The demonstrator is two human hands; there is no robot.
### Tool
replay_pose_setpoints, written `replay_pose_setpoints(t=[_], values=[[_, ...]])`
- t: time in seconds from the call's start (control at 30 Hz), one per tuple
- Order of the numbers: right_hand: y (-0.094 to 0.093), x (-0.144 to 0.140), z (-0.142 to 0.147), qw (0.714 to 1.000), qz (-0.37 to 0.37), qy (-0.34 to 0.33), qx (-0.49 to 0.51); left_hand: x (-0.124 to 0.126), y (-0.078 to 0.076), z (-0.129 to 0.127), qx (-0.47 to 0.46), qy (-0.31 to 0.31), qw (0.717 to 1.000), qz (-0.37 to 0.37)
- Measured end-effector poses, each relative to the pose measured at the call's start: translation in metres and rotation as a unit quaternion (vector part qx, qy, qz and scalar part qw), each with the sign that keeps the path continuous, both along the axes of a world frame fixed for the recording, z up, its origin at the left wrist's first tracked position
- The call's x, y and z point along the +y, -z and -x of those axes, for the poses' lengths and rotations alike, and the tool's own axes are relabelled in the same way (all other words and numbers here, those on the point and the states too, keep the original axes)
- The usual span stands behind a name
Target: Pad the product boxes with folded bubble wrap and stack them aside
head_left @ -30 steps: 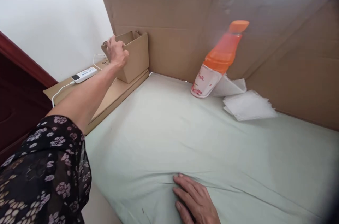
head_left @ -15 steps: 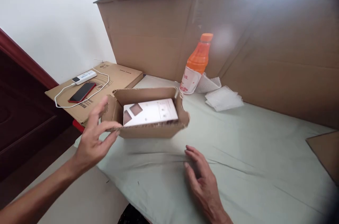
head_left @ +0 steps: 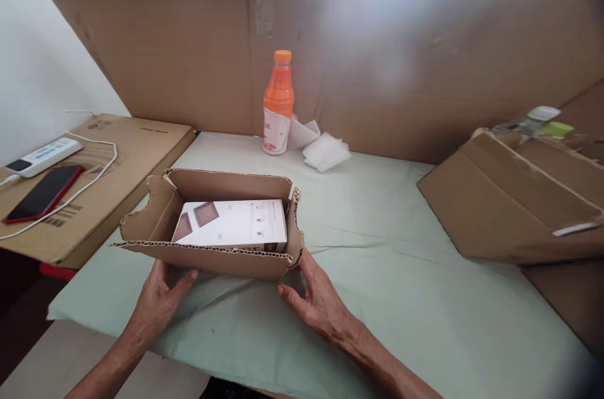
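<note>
On the table (head_left: 425, 298), which is covered with a pale green cloth, an open cardboard box (head_left: 212, 229) with torn edges is set near the front edge, and a white carton (head_left: 233, 226) is seen lying inside it. The box is flanked by both hands: the left hand (head_left: 158, 298) is placed at its lower left corner, fingers loosely spread and touching the front wall, while the right hand (head_left: 316, 298) is laid open against the lower right corner, thumb up along the side. Nothing is gripped firmly by either. Behind the box, well apart, an orange bottle (head_left: 278, 103) is stood upright against a tall cardboard screen (head_left: 377, 53), with white paper sheets (head_left: 325, 150) just beside it. To the left, a red phone (head_left: 42, 192) and a white power bank (head_left: 42, 157) are laid on a flat carton (head_left: 136, 147).
</note>
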State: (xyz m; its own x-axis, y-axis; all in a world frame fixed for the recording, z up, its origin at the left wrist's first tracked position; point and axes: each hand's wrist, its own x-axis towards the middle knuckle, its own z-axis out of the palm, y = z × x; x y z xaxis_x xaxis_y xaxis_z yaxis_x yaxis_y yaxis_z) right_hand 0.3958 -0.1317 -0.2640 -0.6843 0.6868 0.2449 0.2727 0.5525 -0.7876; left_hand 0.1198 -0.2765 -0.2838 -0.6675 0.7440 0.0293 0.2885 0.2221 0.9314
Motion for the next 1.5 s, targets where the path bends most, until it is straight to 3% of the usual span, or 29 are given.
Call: replay_pose_setpoints(t=[0.13, 0.3, 0.4, 0.47, 0.53, 0.63, 0.77, 0.9, 1.0, 1.1, 1.17, 1.23, 1.33, 1.43, 1.5], values=[[-0.008, 0.024, -0.016, 0.998, 0.026, 0.052, 0.002, 0.031, -0.012, -0.028, -0.019, 0.069, 0.997, -0.009], [-0.017, 0.084, -0.050, 0.991, 0.084, 0.101, 0.021, 0.076, -0.016, -0.062, 0.027, 0.162, 0.986, 0.015], [-0.023, 0.134, -0.074, 0.989, 0.102, 0.105, 0.016, 0.094, -0.009, -0.072, 0.088, 0.167, 0.982, 0.026], [-0.028, 0.173, -0.081, 0.984, 0.065, 0.163, 0.025, 0.099, -0.002, -0.074, 0.112, 0.143, 0.982, 0.047], [-0.032, 0.215, -0.075, 0.968, 0.013, 0.251, 0.023, 0.099, 0.003, -0.073, 0.116, 0.117, 0.984, 0.069], [-0.034, 0.267, -0.047, 0.932, -0.052, 0.353, -0.066, 0.096, 0.007, -0.071, 0.131, 0.100, 0.983, 0.079], [-0.040, 0.294, -0.018, 0.933, -0.078, 0.332, -0.114, 0.095, 0.008, -0.068, 0.148, 0.088, 0.982, 0.075], [-0.067, 0.281, -0.048, 0.919, -0.136, 0.358, -0.094, 0.097, 0.008, -0.068, 0.143, 0.076, 0.984, 0.080], [-0.106, 0.257, -0.100, 0.886, -0.271, 0.368, -0.078, 0.097, 0.005, -0.069, 0.150, 0.078, 0.983, 0.077], [-0.140, 0.224, -0.141, 0.853, -0.391, 0.337, -0.080, 0.098, 0.001, -0.070, 0.153, 0.080, 0.982, 0.072], [-0.145, 0.198, -0.152, 0.849, -0.433, 0.289, -0.091, 0.098, -0.001, -0.071, 0.149, 0.085, 0.983, 0.064], [-0.134, 0.168, -0.150, 0.857, -0.456, 0.209, -0.116, 0.099, -0.002, -0.072, 0.147, 0.094, 0.983, 0.052], [-0.094, 0.111, -0.134, 0.874, -0.444, 0.086, -0.179, 0.100, 0.000, -0.069, 0.159, 0.103, 0.981, 0.039], [-0.053, 0.046, -0.118, 0.893, -0.404, 0.005, -0.201, 0.099, 0.005, -0.066, 0.154, 0.091, 0.984, 0.021], [-0.037, 0.007, -0.114, 0.909, -0.370, -0.032, -0.190, 0.093, 0.005, -0.065, 0.163, 0.060, 0.985, -0.008]])
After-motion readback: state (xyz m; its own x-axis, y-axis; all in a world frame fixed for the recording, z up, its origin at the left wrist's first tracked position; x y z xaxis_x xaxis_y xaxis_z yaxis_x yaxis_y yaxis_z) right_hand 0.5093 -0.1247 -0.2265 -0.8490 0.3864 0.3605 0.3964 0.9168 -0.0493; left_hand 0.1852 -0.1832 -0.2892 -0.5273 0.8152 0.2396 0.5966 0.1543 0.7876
